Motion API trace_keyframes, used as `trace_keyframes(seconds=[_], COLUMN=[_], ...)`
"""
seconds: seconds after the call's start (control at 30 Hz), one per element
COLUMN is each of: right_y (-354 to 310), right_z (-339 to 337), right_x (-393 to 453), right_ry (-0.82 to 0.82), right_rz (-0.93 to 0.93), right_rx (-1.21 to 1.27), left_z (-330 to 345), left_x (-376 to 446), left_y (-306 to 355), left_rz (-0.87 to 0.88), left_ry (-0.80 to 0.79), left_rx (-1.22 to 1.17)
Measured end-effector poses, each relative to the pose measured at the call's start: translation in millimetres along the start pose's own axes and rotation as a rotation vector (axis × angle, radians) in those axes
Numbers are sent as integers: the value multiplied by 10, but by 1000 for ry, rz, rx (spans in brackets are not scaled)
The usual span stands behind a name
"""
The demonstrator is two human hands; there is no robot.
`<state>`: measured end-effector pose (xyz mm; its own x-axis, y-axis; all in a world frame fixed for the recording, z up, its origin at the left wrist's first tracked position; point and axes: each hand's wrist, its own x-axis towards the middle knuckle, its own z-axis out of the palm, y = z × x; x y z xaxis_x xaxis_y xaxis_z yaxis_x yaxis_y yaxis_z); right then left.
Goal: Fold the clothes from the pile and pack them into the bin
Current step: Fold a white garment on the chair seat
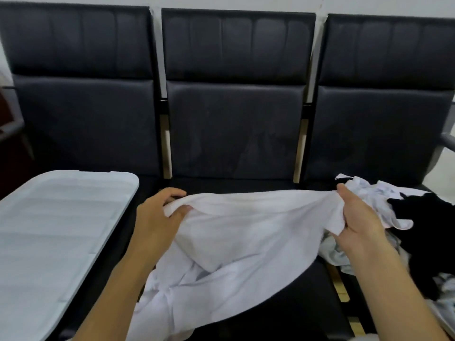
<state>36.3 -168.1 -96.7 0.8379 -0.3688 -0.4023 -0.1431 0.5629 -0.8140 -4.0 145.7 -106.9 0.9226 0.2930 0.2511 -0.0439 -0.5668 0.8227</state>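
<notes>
A white garment [241, 237] is stretched between my hands over the middle seat of a black bench. My left hand [157, 212] grips its left edge, fingers curled into the cloth. My right hand [357, 217] grips the right edge, bunching the fabric. The lower part of the garment hangs crumpled towards the seat's front. The pile of clothes [413, 217], white and black pieces mixed, lies on the right seat beside my right hand. The bin [56, 232] stands on the left seat with its pale lid on; its inside is hidden.
The black bench [234, 131] has three padded backrests with narrow gaps between them. A metal armrest [446, 141] sticks out at the right end. Dark seat surface [295, 303] shows under and right of the hanging cloth.
</notes>
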Motion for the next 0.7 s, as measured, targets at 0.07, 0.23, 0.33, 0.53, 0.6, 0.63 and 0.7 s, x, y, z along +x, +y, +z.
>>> trace_keyframes(seconds=[0.07, 0.23, 0.33, 0.53, 0.6, 0.63, 0.7], right_y=[16, -42, 57, 202, 200, 223, 276], right_z=[1, -79, -208, -237, -214, -206, -156], right_x=[-1, -90, 45, 173, 147, 138, 89], right_ry=[102, -199, -386, -234, -149, -146, -264], right_rz=[-179, -566, -669, -748, -697, -681, -659], right_rx=[-110, -721, -1351, -1742, -1838, -1904, -1915], left_z=[-65, -210, -201, -144, -151, -159, -156], left_x=[44, 70, 78, 72, 56, 39, 5], left_y=[-65, -80, -40, 55, 77, 92, 113], left_rz=[-34, -59, -140, -166, -134, -105, -56], left_ry=[40, 265, 265, 184, 176, 156, 55], left_rx=[29, -128, -229, -377, -383, -373, -368])
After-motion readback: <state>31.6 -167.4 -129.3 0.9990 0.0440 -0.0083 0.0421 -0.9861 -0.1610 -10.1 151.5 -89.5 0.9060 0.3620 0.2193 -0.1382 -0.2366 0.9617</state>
